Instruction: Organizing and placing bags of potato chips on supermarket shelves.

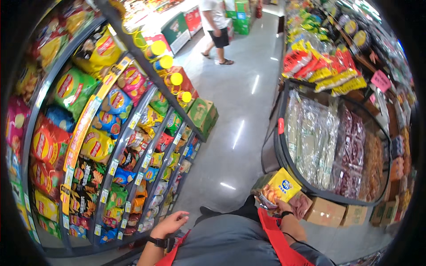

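My right hand is at the lower edge of a yellow snack bag, which bears writing and a food picture; its fingers are partly hidden, and whether they grip the bag cannot be told. The bag lies over a stack of packages beside the black-rimmed display bin. My left hand is raised with fingers apart and holds nothing, right of the snack shelves' lower end. A black band is on each wrist.
Shelves of chip bags rise at the left. On the right, a display bin holds plastic-wrapped packages, with cardboard boxes at its foot. Green cartons stand at the shelf's end. A person is farther up the aisle.
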